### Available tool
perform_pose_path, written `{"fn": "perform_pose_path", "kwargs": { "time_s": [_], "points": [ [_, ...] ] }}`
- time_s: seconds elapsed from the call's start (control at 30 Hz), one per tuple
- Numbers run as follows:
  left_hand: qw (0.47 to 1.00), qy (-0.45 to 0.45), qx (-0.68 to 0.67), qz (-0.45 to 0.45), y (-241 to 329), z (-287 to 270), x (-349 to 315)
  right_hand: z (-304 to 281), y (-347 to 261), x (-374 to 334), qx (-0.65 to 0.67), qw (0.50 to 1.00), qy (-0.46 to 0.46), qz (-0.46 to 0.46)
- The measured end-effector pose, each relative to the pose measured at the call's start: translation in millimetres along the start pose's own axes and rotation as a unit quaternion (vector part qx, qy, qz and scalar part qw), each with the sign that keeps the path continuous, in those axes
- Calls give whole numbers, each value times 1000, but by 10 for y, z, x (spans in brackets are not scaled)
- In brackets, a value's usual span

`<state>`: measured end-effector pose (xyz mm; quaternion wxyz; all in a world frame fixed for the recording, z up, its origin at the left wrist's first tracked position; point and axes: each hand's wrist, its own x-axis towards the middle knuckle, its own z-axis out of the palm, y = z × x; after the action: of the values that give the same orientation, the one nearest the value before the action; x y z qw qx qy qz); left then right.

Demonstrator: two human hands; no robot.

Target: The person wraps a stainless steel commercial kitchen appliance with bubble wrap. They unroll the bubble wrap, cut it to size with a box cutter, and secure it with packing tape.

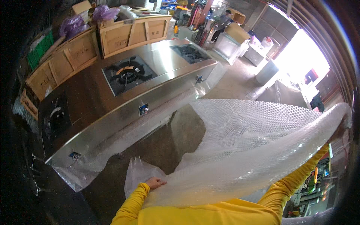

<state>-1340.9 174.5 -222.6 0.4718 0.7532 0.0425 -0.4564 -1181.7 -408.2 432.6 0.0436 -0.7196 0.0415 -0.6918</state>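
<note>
A wide sheet of clear bubble wrap (240, 157) stretches across in front of my body, rising to the right into a thick rolled or bunched fold. My left hand (154, 183) is closed on its lower left edge, fingers pinched together. My right arm, in a yellow sleeve (292, 183), reaches up under the raised right end; the fingers there are hidden behind the wrap. Beyond the wrap stands a long stainless steel stove (90, 88) with black gas burners (129, 73) set in its top. Blue-edged openings (144, 109) mark its front panel, and clear wrap (123, 140) hangs along its lower side.
Wooden crates (135, 33) line the stove's far side, with purple plastic bags (73, 25) on top. A green crate (40, 48) stands at far left. Wrapped boxes (227, 47) and a person (221, 26) are in the background. Bright daylight enters through an opening at right.
</note>
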Motion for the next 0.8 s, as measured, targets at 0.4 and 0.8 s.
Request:
{"fn": "perform_pose_path", "kwargs": {
  "time_s": [0.4, 0.8],
  "points": [
    [848, 486, -171, 126, -585, -326, -1279, 833, 556, -173, -195, 977, -76, 37],
    [923, -230, -101, -292, -464, 565, -2064, 3123, 746, -1684, 38, 991, -131, 17]
  ]
}}
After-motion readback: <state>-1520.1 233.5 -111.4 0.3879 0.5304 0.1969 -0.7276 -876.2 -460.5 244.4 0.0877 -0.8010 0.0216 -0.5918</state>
